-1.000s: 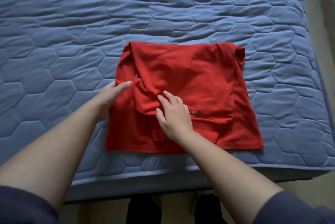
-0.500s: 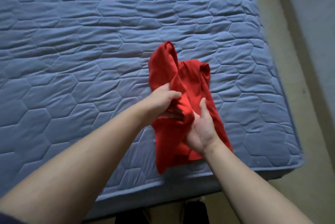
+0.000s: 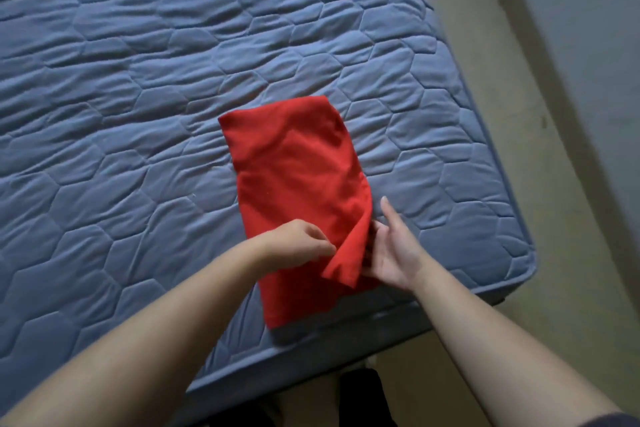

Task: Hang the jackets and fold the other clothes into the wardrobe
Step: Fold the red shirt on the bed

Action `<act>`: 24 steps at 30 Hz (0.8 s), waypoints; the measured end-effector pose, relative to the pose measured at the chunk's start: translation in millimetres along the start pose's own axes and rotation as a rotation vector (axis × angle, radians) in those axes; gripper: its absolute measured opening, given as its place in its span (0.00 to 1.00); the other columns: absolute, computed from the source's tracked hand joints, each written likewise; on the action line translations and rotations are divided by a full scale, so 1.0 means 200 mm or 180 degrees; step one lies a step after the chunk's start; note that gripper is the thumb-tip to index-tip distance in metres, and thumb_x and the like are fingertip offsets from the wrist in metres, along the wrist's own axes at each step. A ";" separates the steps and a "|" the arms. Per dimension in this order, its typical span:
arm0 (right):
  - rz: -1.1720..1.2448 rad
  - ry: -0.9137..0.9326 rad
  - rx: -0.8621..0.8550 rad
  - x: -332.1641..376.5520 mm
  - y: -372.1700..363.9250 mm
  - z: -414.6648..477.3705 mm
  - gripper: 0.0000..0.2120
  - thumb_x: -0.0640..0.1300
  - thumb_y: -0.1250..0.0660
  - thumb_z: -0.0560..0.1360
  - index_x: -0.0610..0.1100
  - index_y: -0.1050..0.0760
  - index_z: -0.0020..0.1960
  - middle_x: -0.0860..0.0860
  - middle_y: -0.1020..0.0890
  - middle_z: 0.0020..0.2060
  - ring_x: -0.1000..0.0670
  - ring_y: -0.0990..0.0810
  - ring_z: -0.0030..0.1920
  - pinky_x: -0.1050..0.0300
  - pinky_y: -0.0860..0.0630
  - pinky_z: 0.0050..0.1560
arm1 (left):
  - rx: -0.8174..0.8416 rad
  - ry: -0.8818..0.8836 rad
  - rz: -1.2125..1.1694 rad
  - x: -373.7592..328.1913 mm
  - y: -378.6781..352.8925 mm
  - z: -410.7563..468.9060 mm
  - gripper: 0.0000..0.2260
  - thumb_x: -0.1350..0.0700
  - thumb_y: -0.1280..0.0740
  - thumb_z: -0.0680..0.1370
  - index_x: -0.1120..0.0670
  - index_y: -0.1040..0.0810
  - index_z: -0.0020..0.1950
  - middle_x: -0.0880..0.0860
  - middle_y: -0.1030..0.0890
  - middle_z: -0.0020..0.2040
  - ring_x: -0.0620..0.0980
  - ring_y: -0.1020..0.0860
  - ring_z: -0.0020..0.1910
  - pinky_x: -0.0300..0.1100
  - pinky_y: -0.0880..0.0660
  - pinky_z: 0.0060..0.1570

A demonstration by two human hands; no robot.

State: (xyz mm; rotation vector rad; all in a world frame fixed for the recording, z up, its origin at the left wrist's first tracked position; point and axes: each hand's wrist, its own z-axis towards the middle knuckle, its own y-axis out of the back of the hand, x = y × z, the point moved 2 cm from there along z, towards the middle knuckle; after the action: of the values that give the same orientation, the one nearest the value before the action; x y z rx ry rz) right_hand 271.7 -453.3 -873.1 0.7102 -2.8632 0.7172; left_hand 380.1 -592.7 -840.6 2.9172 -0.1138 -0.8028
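Note:
A red shirt (image 3: pixel 294 177) lies folded into a long narrow rectangle on the blue quilted mattress (image 3: pixel 138 97), near its front right corner. My left hand (image 3: pixel 298 246) rests on the shirt's near part and pinches the raised right edge between thumb and fingers. My right hand (image 3: pixel 391 250) is at that same edge, palm up, with its fingers tucked under the lifted red flap. The near right corner of the shirt stands up off the mattress between my two hands.
The mattress front edge (image 3: pixel 311 357) runs just below the shirt, and its right edge (image 3: pixel 485 136) borders a beige floor strip (image 3: pixel 519 80). A grey wall (image 3: pixel 588 11) fills the upper right. Dark feet or legs (image 3: pixel 363 399) show below the bed edge.
The shirt went from a wide flat fold, through being lifted and bunched in both hands, to a narrow folded rectangle lying flat. My view has shifted left, showing more floor.

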 end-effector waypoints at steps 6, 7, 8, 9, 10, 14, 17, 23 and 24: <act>-0.1179 0.0012 -0.0635 0.07 0.01 0.00 0.10 0.52 0.35 0.76 0.46 0.21 0.50 0.49 0.15 0.44 0.53 0.17 0.41 0.60 0.24 0.42 | 0.0148 -0.0133 0.0322 -0.01 -0.10 -0.03 0.05 0.55 0.34 0.76 0.50 0.18 0.47 0.49 0.18 0.40 0.47 0.19 0.36 0.34 0.23 0.38; -0.1584 0.0066 -0.0921 0.08 0.02 0.00 0.05 0.46 0.34 0.76 0.45 0.22 0.45 0.50 0.17 0.39 0.54 0.19 0.34 0.64 0.28 0.36 | -0.0349 -0.0058 0.0393 0.00 -0.05 -0.03 0.05 0.54 0.35 0.75 0.50 0.19 0.45 0.51 0.16 0.42 0.51 0.18 0.40 0.39 0.22 0.42; -0.1959 0.0118 -0.1143 0.09 0.03 -0.01 0.05 0.42 0.35 0.76 0.45 0.24 0.41 0.51 0.20 0.35 0.55 0.23 0.30 0.65 0.32 0.33 | -0.1033 0.0021 0.0532 0.02 0.01 -0.04 0.05 0.54 0.35 0.75 0.50 0.20 0.44 0.52 0.17 0.43 0.53 0.19 0.44 0.44 0.22 0.45; -0.2222 0.0141 -0.1285 0.10 0.05 -0.01 0.06 0.40 0.36 0.76 0.45 0.26 0.39 0.51 0.22 0.32 0.56 0.26 0.28 0.66 0.34 0.31 | -0.1733 0.0062 0.0683 0.04 0.07 -0.06 0.04 0.54 0.35 0.74 0.51 0.22 0.43 0.53 0.18 0.45 0.55 0.20 0.47 0.47 0.23 0.47; -0.2387 0.0138 -0.1362 0.11 0.06 -0.01 0.08 0.39 0.36 0.76 0.45 0.26 0.38 0.50 0.23 0.31 0.56 0.27 0.26 0.67 0.34 0.28 | -0.2296 0.0001 0.0795 0.05 0.13 -0.07 0.03 0.55 0.35 0.74 0.52 0.23 0.43 0.54 0.20 0.46 0.56 0.22 0.48 0.49 0.24 0.47; -0.3470 0.0533 -0.2178 0.16 0.08 -0.01 0.05 0.45 0.35 0.73 0.44 0.27 0.42 0.44 0.20 0.41 0.46 0.20 0.42 0.56 0.25 0.44 | -0.3289 -0.1155 0.1773 0.00 0.31 -0.03 0.17 0.58 0.34 0.71 0.55 0.23 0.59 0.56 0.26 0.62 0.58 0.28 0.62 0.55 0.29 0.57; -0.4050 0.1876 -0.2713 0.17 -0.01 -0.01 0.20 0.47 0.34 0.73 0.44 0.29 0.63 0.43 0.25 0.60 0.41 0.27 0.60 0.48 0.30 0.60 | -0.2657 -0.1296 0.2564 -0.06 0.38 0.14 0.25 0.48 0.40 0.77 0.49 0.37 0.75 0.51 0.41 0.77 0.53 0.45 0.77 0.59 0.45 0.71; -0.3854 0.2142 -0.2117 0.21 -0.15 0.23 0.27 0.50 0.35 0.76 0.41 0.36 0.71 0.43 0.28 0.66 0.44 0.30 0.66 0.49 0.35 0.67 | -0.2932 -0.1012 0.2731 0.10 0.47 0.34 0.32 0.39 0.44 0.78 0.48 0.48 0.79 0.51 0.52 0.79 0.53 0.53 0.78 0.60 0.56 0.72; -0.3659 0.2005 -0.2130 0.23 -0.15 0.25 0.25 0.51 0.35 0.76 0.40 0.33 0.69 0.43 0.26 0.63 0.44 0.28 0.64 0.51 0.33 0.65 | -0.3221 -0.1085 0.2040 0.15 0.44 0.31 0.33 0.41 0.40 0.77 0.51 0.46 0.78 0.54 0.49 0.79 0.53 0.50 0.77 0.56 0.54 0.73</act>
State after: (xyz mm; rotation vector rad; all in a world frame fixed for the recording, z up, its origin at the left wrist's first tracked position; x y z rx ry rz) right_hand 244.8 -518.9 -895.5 1.4072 -1.5264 -0.1765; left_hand 370.7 -688.3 -897.1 1.6415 -0.4751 -0.8649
